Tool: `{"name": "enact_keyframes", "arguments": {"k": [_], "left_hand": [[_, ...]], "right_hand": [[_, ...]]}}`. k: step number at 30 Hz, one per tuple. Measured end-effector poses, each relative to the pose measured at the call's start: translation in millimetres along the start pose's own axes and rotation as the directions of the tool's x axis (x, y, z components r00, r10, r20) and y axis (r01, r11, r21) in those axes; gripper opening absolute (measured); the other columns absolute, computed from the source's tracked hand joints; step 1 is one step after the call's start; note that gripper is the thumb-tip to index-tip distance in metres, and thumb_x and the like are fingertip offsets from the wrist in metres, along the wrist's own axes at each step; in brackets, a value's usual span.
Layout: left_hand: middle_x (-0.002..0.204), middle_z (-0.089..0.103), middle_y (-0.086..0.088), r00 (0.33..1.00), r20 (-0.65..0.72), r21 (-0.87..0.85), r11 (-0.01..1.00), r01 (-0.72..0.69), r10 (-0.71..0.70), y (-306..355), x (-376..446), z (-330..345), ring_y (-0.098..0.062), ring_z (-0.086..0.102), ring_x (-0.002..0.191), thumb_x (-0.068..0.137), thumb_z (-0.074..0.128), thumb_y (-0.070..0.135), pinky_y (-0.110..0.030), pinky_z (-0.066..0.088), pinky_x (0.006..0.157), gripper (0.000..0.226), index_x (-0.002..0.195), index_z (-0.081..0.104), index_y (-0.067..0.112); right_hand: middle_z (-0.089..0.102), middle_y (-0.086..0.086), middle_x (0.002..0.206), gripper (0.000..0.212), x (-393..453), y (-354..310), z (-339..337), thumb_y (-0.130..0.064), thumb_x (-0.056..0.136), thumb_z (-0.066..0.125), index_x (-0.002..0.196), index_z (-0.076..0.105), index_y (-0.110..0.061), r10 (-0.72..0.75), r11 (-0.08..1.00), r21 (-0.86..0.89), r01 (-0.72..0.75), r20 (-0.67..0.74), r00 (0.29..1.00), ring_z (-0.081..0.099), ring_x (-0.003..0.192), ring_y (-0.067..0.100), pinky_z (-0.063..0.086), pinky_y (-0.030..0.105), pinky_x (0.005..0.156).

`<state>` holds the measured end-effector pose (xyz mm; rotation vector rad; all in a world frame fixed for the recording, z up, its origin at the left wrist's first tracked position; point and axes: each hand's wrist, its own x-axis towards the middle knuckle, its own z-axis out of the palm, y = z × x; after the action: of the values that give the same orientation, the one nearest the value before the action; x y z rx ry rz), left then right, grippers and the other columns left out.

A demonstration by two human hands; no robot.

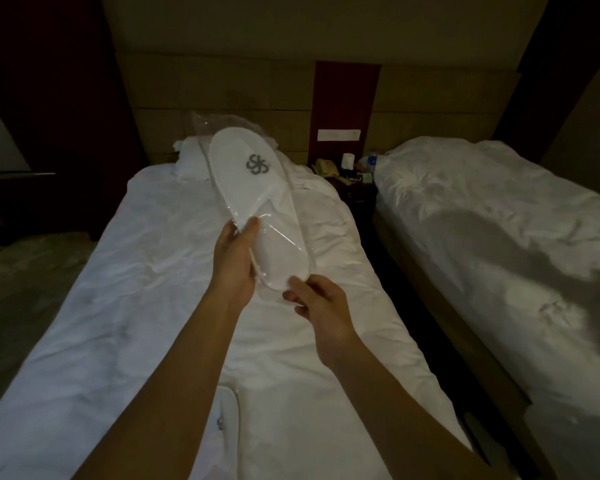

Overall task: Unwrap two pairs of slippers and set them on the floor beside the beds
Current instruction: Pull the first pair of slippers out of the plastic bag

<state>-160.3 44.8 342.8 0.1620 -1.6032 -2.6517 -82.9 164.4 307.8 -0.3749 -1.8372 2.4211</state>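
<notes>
I hold a white slipper pack (253, 188) in clear plastic wrap above the left bed (118, 289), toe end pointing away, with a grey logo on the toe. My left hand (234, 258) grips its left edge near the middle, thumb on top. My right hand (317, 299) pinches the heel end of the wrap from below. Another white slipper (224, 420) with the same logo lies on the left bed near me, partly hidden by my left forearm. Crumpled clear plastic (205, 124) lies at the head of that bed.
A second bed (499, 237) with white bedding stands to the right, across a narrow dark gap of floor (413, 313). A nightstand (354, 181) between the headboards holds a telephone, a bottle and small items. The room is dim.
</notes>
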Motion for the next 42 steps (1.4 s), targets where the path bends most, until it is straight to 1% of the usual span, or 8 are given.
{"name": "enact_keyframes", "arguments": {"k": [7, 12, 18, 26, 30, 36, 39, 42], "left_hand": [[0.121, 0.07, -0.006, 0.994, -0.003, -0.011, 0.994, 0.109, -0.109, -24, 14, -4, -0.025, 0.066, 0.112, 0.093, 0.063, 0.023, -0.044, 0.054, 0.097, 0.037, 0.128, 0.061, 0.013], [0.126, 0.068, -0.011, 0.977, -0.056, -0.128, 0.972, 0.198, -0.206, -45, 21, -8, -0.025, 0.067, 0.112, 0.093, 0.063, 0.019, -0.043, 0.053, 0.099, 0.039, 0.13, 0.06, 0.008], [0.127, 0.068, -0.009, 0.949, -0.062, -0.191, 0.937, 0.292, -0.308, -66, 22, -19, -0.023, 0.068, 0.111, 0.093, 0.064, 0.022, -0.041, 0.055, 0.096, 0.042, 0.133, 0.059, 0.01], [0.126, 0.069, -0.007, 0.938, -0.133, -0.194, 0.936, 0.294, -0.321, -76, 20, -38, -0.023, 0.068, 0.11, 0.09, 0.069, 0.021, -0.041, 0.054, 0.098, 0.045, 0.132, 0.06, 0.011], [0.12, 0.07, -0.009, 0.926, -0.159, -0.202, 0.929, 0.309, -0.343, -81, 19, -48, -0.023, 0.07, 0.102, 0.088, 0.071, 0.018, -0.042, 0.054, 0.097, 0.04, 0.127, 0.061, 0.01], [0.129, 0.065, -0.012, 0.908, -0.24, -0.153, 0.937, 0.314, -0.344, -87, 14, -65, -0.027, 0.065, 0.114, 0.089, 0.07, 0.018, -0.045, 0.051, 0.102, 0.048, 0.133, 0.056, 0.008], [0.124, 0.064, -0.01, 0.895, -0.289, -0.063, 0.939, 0.337, -0.34, -90, 18, -81, -0.026, 0.063, 0.114, 0.092, 0.065, 0.021, -0.042, 0.05, 0.103, 0.037, 0.126, 0.058, 0.009], [0.121, 0.061, -0.007, 0.886, -0.309, 0.013, 0.929, 0.369, -0.347, -92, 27, -102, -0.023, 0.06, 0.114, 0.096, 0.056, 0.022, -0.039, 0.047, 0.106, 0.01, 0.101, 0.061, 0.014]], "right_hand": [[0.069, 0.014, 0.08, 0.008, -7, 5, -19, -0.012, 0.086, 0.071, 0.085, 0.065, -0.006, 0.042, 0.998, 0.045, -0.041, -0.026, 0.999, 0.068, 0.082, 0.022, 0.055, 0.03, 0.079], [0.058, 0.007, 0.079, 0.014, -11, 8, -35, -0.008, 0.085, 0.07, 0.078, 0.058, -0.01, 0.069, 0.997, 0.034, -0.065, -0.108, 0.992, 0.06, 0.083, 0.019, 0.054, 0.039, 0.091], [0.063, 0.01, 0.086, 0.017, -15, 12, -47, -0.005, 0.085, 0.068, 0.079, 0.053, -0.011, 0.146, 0.989, 0.029, -0.143, -0.104, 0.984, 0.065, 0.082, 0.024, 0.056, 0.037, 0.083], [0.059, 0.011, 0.08, 0.023, -20, 25, -50, -0.004, 0.084, 0.068, 0.073, 0.049, -0.012, 0.219, 0.976, 0.041, -0.216, -0.095, 0.971, 0.06, 0.077, 0.024, 0.056, 0.037, 0.085], [0.059, 0.007, 0.075, 0.023, -25, 38, -54, -0.004, 0.084, 0.067, 0.072, 0.048, -0.012, 0.243, 0.97, 0.056, -0.238, -0.085, 0.966, 0.06, 0.075, 0.022, 0.056, 0.032, 0.076], [0.061, 0.008, 0.077, 0.024, -37, 65, -65, -0.005, 0.084, 0.065, 0.068, 0.049, -0.013, 0.281, 0.957, 0.094, -0.273, -0.08, 0.956, 0.062, 0.078, 0.024, 0.057, 0.033, 0.075], [0.062, 0.011, 0.083, 0.021, -46, 80, -69, -0.004, 0.085, 0.064, 0.07, 0.051, -0.011, 0.294, 0.953, 0.102, -0.287, -0.071, 0.953, 0.064, 0.079, 0.026, 0.058, 0.033, 0.074], [0.063, 0.012, 0.086, 0.019, -55, 95, -72, -0.006, 0.086, 0.063, 0.071, 0.052, -0.011, 0.309, 0.948, 0.092, -0.304, -0.057, 0.949, 0.065, 0.08, 0.027, 0.058, 0.032, 0.073]]}}
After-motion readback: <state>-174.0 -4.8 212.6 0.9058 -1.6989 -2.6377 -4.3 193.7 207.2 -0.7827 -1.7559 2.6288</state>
